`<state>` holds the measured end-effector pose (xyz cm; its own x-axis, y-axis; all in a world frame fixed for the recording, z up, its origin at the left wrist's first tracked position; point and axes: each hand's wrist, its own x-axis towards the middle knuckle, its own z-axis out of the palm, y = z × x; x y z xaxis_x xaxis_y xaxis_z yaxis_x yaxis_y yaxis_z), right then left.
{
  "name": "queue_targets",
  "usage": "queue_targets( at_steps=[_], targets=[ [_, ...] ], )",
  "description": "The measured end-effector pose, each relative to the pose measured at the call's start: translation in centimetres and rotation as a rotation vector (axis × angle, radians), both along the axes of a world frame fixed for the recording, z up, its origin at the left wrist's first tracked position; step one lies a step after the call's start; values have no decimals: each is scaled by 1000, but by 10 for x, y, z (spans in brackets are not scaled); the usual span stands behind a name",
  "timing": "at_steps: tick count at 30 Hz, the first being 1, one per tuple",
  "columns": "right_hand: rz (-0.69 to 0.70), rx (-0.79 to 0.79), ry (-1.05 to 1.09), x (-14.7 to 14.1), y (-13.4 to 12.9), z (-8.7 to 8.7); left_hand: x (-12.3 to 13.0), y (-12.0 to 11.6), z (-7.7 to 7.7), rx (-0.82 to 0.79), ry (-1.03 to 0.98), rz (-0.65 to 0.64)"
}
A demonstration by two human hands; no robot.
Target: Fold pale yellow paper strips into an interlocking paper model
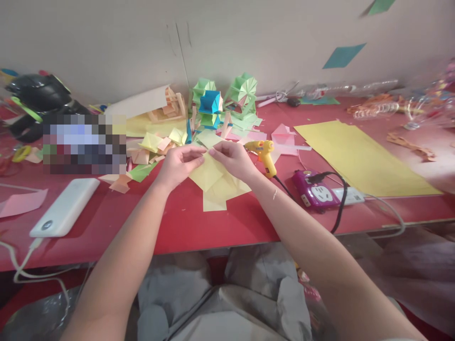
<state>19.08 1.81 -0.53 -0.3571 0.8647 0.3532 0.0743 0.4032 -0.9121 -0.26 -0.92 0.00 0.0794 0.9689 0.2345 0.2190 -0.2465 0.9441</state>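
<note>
Both hands meet over the red table, each pinching the top of a pale yellow paper [206, 173]. My left hand [182, 165] grips its upper left edge between thumb and fingers. My right hand [232, 160] holds it just to the right, with the fingertips of the two hands nearly touching. More pale yellow sheets [216, 196] lie beneath, spread on the table. A yellow glue gun [263, 155] rests close to the right of my right hand. Behind the hands stand folded green paper shapes [243, 90] and a blue one [210, 102].
The red table [177, 227] bears a white power bank [66, 207] at left, paper scraps [142, 171], a purple power socket [315, 192] with cables at right, and a large yellow sheet [359, 156]. A black bag [39, 94] sits back left, before the wall.
</note>
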Motion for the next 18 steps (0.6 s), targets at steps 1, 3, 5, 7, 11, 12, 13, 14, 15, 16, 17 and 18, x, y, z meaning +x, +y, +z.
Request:
queue_targets(
  at_steps=[1,3,5,7,11,12,13,14,15,16,17,18],
  targets=[
    [-1,2,9,0,0,-1,0,0,0,-8,-3,-7],
    [4,1,25,-1,1,-2,1,0,0,-16,-10,-16],
    [1,1,30,-2,1,-3,1,0,0,-21,-13,-15],
    [-9,5,28,-3,0,-3,1,0,0,-21,-14,-8],
    [-1,17,-31,-3,1,-4,1,2,-2,26,-1,10],
    [-5,29,-68,-3,1,-4,1,2,-2,40,13,15],
    [-17,49,-109,-3,1,-5,1,2,-2,50,34,20],
    [-36,76,-149,-3,1,-5,1,2,-3,54,59,25],
    [-61,108,-182,-2,1,-5,1,2,-3,51,85,32],
    [-88,141,-207,-2,0,-5,1,1,-3,41,111,37],
    [-111,174,-228,-2,0,-6,1,1,-3,30,131,42],
    [-123,202,-242,-3,-1,-6,1,1,-3,21,146,47]
  ],
)
